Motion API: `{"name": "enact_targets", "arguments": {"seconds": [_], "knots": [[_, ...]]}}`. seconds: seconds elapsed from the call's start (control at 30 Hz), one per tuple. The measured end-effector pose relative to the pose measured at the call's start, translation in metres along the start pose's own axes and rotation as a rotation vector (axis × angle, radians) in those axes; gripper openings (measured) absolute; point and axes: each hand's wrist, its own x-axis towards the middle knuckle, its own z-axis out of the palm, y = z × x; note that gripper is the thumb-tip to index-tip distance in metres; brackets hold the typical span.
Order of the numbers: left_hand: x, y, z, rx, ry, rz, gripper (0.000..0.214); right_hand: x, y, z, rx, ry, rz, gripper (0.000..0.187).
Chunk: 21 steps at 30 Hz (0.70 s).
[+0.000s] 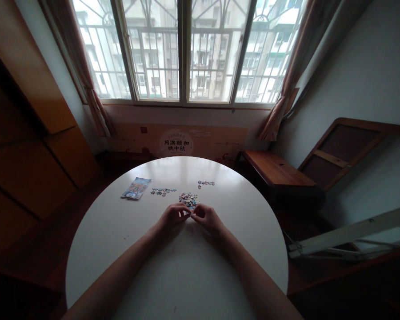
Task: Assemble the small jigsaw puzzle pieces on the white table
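My left hand [174, 215] and my right hand [204, 215] meet over the white round table [180, 266], fingertips pinched together. Between them are small jigsaw puzzle pieces [191, 214], partly covered by the fingers. Just beyond the hands lies a heap of loose jigsaw pieces [189, 198]. Farther left, a cluster of puzzle pieces [162, 191] is spread out flat. An L-shaped strip of joined pieces [206, 183] rests beyond the heap to the right. A colourful picture sheet or packet [137, 188] lies on the left of the table.
Behind the table stands a long printed box or panel [203, 138] under the barred window [208, 58]. A low wooden table [280, 168] is at the right, near a leaning wooden frame [340, 151]. Cabinets [23, 164] line the left side.
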Motion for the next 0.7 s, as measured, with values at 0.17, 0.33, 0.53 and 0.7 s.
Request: {"name": "enact_targets", "arguments": {"seconds": [0.17,0.33,0.53,0.7], "knots": [[0.0004,0.0020,-0.0006,0.006,-0.016,0.014,0.014,0.0005,0.0016,0.0003,0.012,-0.011,0.001,0.011],[0.0005,0.0013,-0.0003,0.037,-0.005,0.037,0.014,0.0001,0.0023,0.0003,-0.009,-0.005,-0.004,0.012],[-0.0003,0.0004,-0.0001,0.044,-0.015,0.035,0.014,0.0000,-0.0003,-0.0008,-0.011,-0.017,-0.005,0.012],[-0.0005,-0.0018,0.0003,0.059,-0.020,0.027,0.015,-0.0005,-0.0037,-0.0021,-0.018,-0.016,-0.005,0.012]]}}
